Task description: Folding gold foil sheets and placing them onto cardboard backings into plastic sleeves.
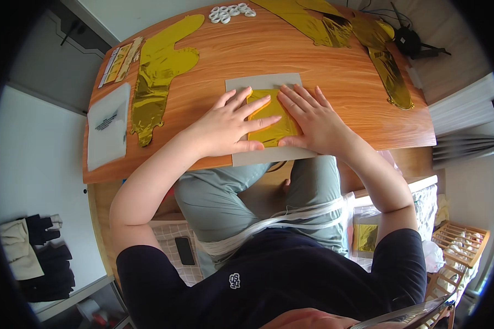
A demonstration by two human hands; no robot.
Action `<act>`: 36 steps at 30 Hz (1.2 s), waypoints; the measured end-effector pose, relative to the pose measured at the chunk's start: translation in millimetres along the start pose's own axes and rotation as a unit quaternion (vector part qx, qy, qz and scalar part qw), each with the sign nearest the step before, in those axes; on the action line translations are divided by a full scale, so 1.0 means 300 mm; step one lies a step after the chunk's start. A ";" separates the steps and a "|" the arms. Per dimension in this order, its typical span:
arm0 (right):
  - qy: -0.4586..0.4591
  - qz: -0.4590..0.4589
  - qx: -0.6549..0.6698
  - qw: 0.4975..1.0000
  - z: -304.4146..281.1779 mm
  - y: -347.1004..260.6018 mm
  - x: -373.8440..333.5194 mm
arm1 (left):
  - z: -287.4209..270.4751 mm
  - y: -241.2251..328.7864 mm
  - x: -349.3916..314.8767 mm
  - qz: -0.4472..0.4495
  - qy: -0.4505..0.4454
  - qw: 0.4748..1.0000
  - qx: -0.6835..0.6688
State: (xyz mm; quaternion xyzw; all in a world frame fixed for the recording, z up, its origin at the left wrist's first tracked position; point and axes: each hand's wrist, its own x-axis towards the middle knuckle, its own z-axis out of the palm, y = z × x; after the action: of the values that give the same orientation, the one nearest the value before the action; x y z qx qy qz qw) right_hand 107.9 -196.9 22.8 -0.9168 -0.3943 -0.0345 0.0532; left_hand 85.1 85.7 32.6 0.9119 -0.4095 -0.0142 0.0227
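Observation:
A folded square of shiny gold foil (273, 131) lies on a grey card (263, 81) near the table's front edge. My left hand (229, 122) presses on its left side, fingers spread flat over the foil and the card. On the right side rests my right hand (313, 122), also flat with fingers stretched out, its thumb at the foil's lower edge. Neither hand grips anything. To the left lies a flat, unfilled gold foil balloon (158, 71). Another gold foil balloon (307, 22) lies at the back right, and a further gold foil piece (387, 71) reaches along the right edge.
Several small white rings (225, 12) sit at the table's back. On the left are packaged strips (115, 64) and a clear plastic bag stack (107, 129). A black device with cables (409, 41) stands back right. White ribbons (274, 223) cross my lap; a phone (185, 251) lies beside me.

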 end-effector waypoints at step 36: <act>0.004 -0.006 0.056 0.998 -0.023 0.029 -0.002 | 0.110 0.068 0.178 -0.119 0.118 0.985 -0.051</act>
State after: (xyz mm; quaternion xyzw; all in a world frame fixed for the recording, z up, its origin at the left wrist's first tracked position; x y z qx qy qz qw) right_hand 113.8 -204.2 28.9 -0.9099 -0.4007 -0.0166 0.1061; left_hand 103.9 31.4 0.4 0.9471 -0.2911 0.0698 0.1157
